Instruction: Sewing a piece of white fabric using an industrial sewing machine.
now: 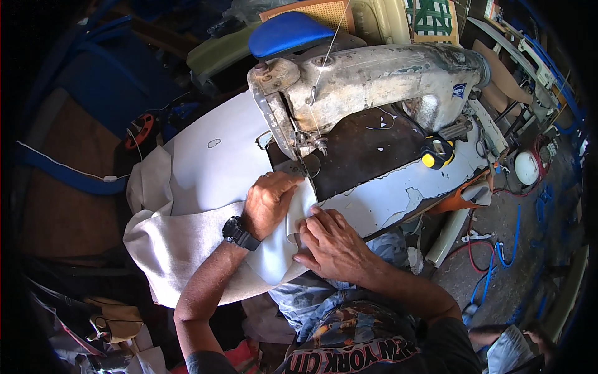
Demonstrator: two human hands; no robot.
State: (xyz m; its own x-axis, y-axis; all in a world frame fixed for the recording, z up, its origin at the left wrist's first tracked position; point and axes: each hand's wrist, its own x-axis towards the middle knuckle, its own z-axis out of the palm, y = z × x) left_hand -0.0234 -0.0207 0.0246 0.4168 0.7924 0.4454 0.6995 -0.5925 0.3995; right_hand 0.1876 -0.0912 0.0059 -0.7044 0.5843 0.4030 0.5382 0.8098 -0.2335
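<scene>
Worn sewing table: both hands' fingers press flat on white fabric, blue oval label on machine.

Sewing machine head: bulky, spans the table's far side, blocks passage above the dark bed plate; needle bar and presser foot: hang just beyond the left hand, closing the way forward; tape measure: yellow and black, sits on the bed to the right; white fabric: covers the table's left half, flat, passable over; worn table edge: bare strip right of the right hand, open.
</scene>
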